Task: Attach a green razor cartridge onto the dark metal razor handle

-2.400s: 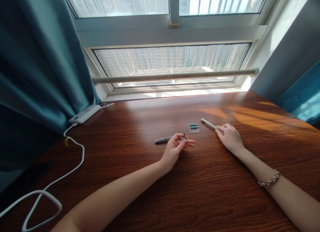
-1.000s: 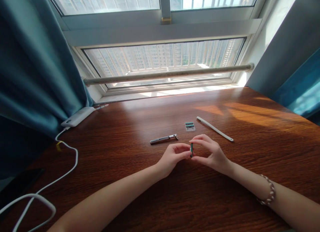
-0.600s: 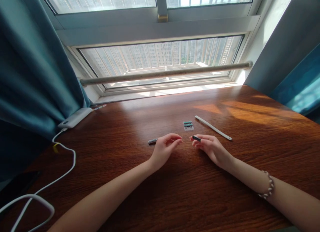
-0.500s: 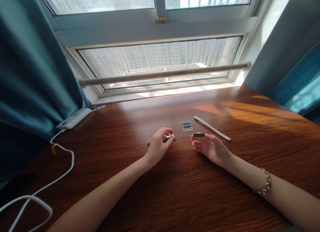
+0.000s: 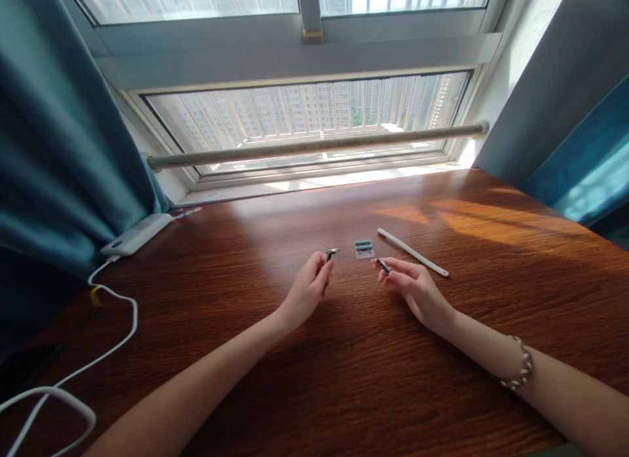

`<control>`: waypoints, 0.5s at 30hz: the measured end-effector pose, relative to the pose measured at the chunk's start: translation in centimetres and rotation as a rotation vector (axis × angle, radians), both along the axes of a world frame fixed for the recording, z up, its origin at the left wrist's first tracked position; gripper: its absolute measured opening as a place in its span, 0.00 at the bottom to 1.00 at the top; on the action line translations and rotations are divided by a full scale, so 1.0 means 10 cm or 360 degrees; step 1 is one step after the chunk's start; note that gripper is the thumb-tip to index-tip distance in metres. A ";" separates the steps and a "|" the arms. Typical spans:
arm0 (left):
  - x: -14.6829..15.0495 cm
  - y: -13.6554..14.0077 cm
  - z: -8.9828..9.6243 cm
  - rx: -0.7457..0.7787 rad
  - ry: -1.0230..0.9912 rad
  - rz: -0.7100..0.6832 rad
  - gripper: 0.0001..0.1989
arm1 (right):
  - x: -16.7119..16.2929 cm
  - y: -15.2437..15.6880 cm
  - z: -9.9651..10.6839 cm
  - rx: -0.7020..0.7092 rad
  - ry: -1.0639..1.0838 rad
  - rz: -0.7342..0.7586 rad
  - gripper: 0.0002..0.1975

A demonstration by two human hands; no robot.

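My left hand (image 5: 307, 288) is closed around a razor handle (image 5: 332, 252); its silvery neck end sticks out past the thumb and forefinger, and the rest is hidden in the palm. My right hand (image 5: 420, 288) pinches a small dark razor cartridge (image 5: 383, 266) between thumb and fingers, tilted, just right of the handle's end. The two pieces are apart. Behind the hands lies a clear plastic tray (image 5: 364, 254) that holds teal and black cartridges. It rests flat on the table, near my right fingertips.
A white stylus-like stick (image 5: 413, 252) lies slanted behind my right hand. At the left, a white power bank (image 5: 137, 235) with a white cable (image 5: 133, 319) sits by the blue curtain (image 5: 63, 116). The brown wooden table (image 5: 236, 378) reaches to the window ledge.
My left hand has turned the razor handle so its neck end points up and away. My right hand has rolled over, and the cartridge now slants instead of lying level. The view has shifted slightly.
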State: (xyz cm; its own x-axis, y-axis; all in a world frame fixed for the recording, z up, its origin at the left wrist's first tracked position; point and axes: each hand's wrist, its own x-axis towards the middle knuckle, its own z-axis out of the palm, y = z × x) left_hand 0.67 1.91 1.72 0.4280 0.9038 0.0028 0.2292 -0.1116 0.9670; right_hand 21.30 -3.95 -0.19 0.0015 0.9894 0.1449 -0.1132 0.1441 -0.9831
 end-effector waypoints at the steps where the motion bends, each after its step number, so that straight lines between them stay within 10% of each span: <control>1: 0.03 -0.08 0.03 -0.0298 -0.0264 -0.0092 0.13 | -0.01 -0.02 0.02 0.0133 -0.0179 -0.0052 0.15; 6: 0.12 -0.37 0.09 -0.1205 -0.0698 -0.0318 0.15 | -0.08 -0.15 0.08 0.0926 -0.1138 -0.0191 0.24; 15: 0.12 -0.34 -0.01 -0.1390 -0.0591 -0.0350 0.19 | -0.12 -0.20 0.04 0.1219 -0.1537 -0.0203 0.30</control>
